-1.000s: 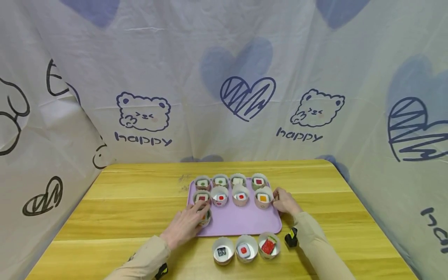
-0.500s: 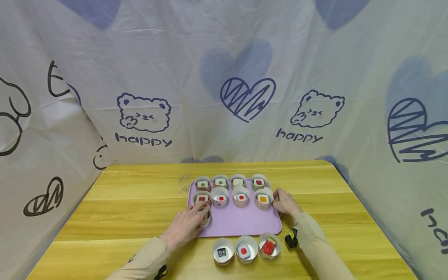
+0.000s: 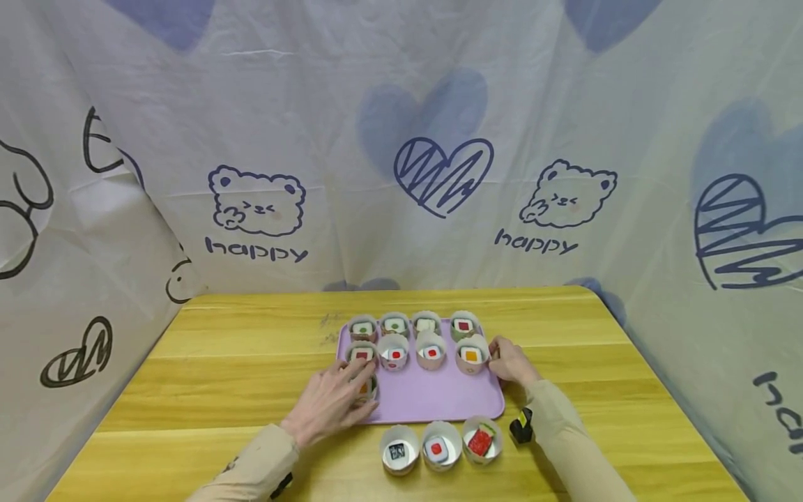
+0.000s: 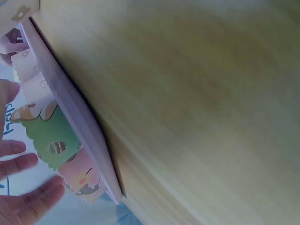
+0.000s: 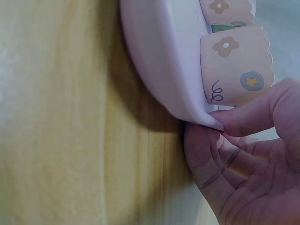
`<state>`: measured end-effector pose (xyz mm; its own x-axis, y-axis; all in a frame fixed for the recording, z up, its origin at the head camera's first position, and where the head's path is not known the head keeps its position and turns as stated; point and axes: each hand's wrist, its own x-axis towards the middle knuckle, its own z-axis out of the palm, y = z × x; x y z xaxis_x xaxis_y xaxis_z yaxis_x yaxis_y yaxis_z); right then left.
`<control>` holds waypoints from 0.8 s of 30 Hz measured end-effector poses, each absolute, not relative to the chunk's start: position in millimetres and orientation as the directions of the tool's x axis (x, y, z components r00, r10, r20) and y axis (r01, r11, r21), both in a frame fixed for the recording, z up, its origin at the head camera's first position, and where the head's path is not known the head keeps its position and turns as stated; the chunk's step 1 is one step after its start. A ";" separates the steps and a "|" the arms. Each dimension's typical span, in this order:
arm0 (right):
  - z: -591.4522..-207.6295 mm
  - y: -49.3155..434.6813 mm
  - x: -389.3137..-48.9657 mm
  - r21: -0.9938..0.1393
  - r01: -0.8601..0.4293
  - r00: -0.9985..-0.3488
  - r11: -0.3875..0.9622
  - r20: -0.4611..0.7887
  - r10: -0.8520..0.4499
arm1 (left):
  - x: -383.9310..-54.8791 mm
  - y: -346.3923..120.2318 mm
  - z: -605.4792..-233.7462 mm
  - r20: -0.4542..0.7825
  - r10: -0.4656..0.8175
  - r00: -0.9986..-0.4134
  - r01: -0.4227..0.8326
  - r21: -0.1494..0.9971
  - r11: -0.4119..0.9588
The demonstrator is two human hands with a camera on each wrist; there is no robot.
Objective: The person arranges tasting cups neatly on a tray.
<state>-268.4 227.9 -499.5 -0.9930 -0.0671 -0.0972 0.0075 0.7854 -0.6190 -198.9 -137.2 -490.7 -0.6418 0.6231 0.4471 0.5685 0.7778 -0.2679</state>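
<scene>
A lilac tray (image 3: 433, 401) holds several paper cups, each with a small, mostly white square piece inside. At the tray's front left, my left hand (image 3: 327, 401) spreads its fingers over a cup (image 3: 370, 398) with an orange-marked piece. In the left wrist view, the fingers (image 4: 40, 199) stand apart beside a green cup (image 4: 55, 136) and a pink one (image 4: 84, 173). My right hand (image 3: 513, 362) pinches the tray's right rim between thumb and fingers, next to a cup (image 3: 471, 358) with a yellow-marked piece. The right wrist view shows that thumb (image 5: 248, 117) on top of the rim.
Three more cups stand on the wooden table (image 3: 219, 390) before the tray: one with a black-patterned piece (image 3: 398, 452), one with a red-dotted piece (image 3: 436, 450), one with a red and green piece (image 3: 482, 440). A printed white cloth (image 3: 376, 237) hangs behind.
My left hand's fingers have spread and its thumb has come away from the front-left cup, which stays on the tray. The right hand has kept its pinch on the rim.
</scene>
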 end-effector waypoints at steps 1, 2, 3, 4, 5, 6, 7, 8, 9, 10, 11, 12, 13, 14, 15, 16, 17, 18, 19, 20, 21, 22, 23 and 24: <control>-499.8 228.0 -268.3 -0.623 0.007 -0.993 0.782 -0.097 -0.068 | -200.2 -137.7 -490.7 0.467 0.617 -0.633 0.567 -0.263 0.781; -499.9 227.9 -268.2 -0.628 0.007 -0.993 0.778 -0.095 -0.067 | -201.3 -138.1 -490.4 0.489 0.608 -0.626 0.566 -0.251 0.785; -500.3 227.9 -268.1 -0.631 0.007 -0.993 0.776 -0.093 -0.067 | -202.7 -138.3 -490.2 0.510 0.594 -0.622 0.562 -0.236 0.792; -500.6 228.0 -268.2 -0.634 0.004 -0.994 0.773 -0.089 -0.068 | -204.1 -138.6 -489.7 0.528 0.578 -0.622 0.562 -0.213 0.799; -501.0 228.1 -268.2 -0.635 0.001 -0.994 0.772 -0.085 -0.069 | -205.6 -138.7 -488.9 0.544 0.560 -0.625 0.563 -0.183 0.806; -501.0 228.1 -268.0 -0.637 -0.001 -0.994 0.771 -0.083 -0.070 | -207.1 -138.8 -488.0 0.555 0.536 -0.636 0.563 -0.142 0.814; -501.0 228.2 -268.1 -0.638 -0.003 -0.994 0.770 -0.080 -0.071 | -208.3 -138.9 -487.2 0.559 0.503 -0.659 0.565 -0.073 0.822; -500.9 228.1 -268.1 -0.639 -0.005 -0.994 0.769 -0.078 -0.071 | -209.3 -139.0 -486.0 0.555 0.463 -0.692 0.561 0.010 0.827; -500.6 228.1 -267.9 -0.640 -0.006 -0.994 0.768 -0.078 -0.073 | -210.5 -139.2 -485.0 0.539 0.418 -0.731 0.550 0.104 0.829; -500.3 228.0 -268.0 -0.640 -0.006 -0.994 0.768 -0.079 -0.073 | -211.8 -139.5 -484.0 0.518 0.372 -0.771 0.530 0.197 0.824; -500.1 228.0 -268.0 -0.641 -0.006 -0.994 0.768 -0.080 -0.074 | -213.6 -140.0 -483.4 0.485 0.328 -0.810 0.503 0.291 0.814; -499.8 227.9 -268.0 -0.642 -0.004 -0.994 0.767 -0.082 -0.074 | -215.2 -140.7 -482.7 0.449 0.285 -0.847 0.468 0.376 0.799; -499.8 228.0 -268.2 -0.641 -0.005 -0.994 0.767 -0.082 -0.075 | -217.1 -141.7 -482.2 0.411 0.245 -0.878 0.428 0.450 0.784; -499.7 228.0 -268.3 -0.640 -0.007 -0.994 0.769 -0.081 -0.076 | -219.7 -142.8 -482.2 0.377 0.212 -0.902 0.390 0.499 0.774; -499.7 228.0 -268.3 -0.639 -0.008 -0.994 0.769 -0.080 -0.077 | -222.6 -144.2 -482.2 0.347 0.185 -0.919 0.356 0.536 0.765; -499.8 228.0 -268.4 -0.637 -0.011 -0.994 0.770 -0.078 -0.078 | -225.7 -145.8 -482.7 0.323 0.162 -0.932 0.328 0.566 0.756; -499.8 228.0 -268.4 -0.637 -0.014 -0.994 0.771 -0.075 -0.080 | -229.1 -147.5 -483.0 0.297 0.141 -0.944 0.298 0.593 0.748; -499.7 227.9 -268.4 -0.636 -0.018 -0.994 0.771 -0.072 -0.083 | -232.5 -149.3 -483.6 0.280 0.117 -0.953 0.271 0.610 0.744; -499.7 227.8 -268.5 -0.635 -0.020 -0.994 0.772 -0.070 -0.083 | -235.9 -151.1 -484.4 0.265 0.098 -0.959 0.247 0.621 0.744; -499.4 227.6 -268.3 -0.636 -0.019 -0.994 0.771 -0.071 -0.083 | -239.3 -152.9 -485.3 0.255 0.081 -0.963 0.228 0.622 0.749; -499.1 227.5 -268.2 -0.635 -0.019 -0.994 0.772 -0.071 -0.083 | -242.7 -154.6 -486.3 0.245 0.068 -0.967 0.211 0.622 0.754; -499.1 227.5 -268.3 -0.634 -0.019 -0.994 0.773 -0.072 -0.083 | -245.8 -156.1 -487.4 0.234 0.057 -0.971 0.193 0.616 0.764; -498.8 227.4 -268.2 -0.633 -0.018 -0.994 0.774 -0.073 -0.083 | -248.5 -157.6 -488.2 0.224 0.049 -0.973 0.178 0.602 0.779; -498.6 227.4 -268.2 -0.631 -0.017 -0.994 0.776 -0.075 -0.082 | -251.0 -158.6 -489.2 0.211 0.043 -0.977 0.162 0.588 0.792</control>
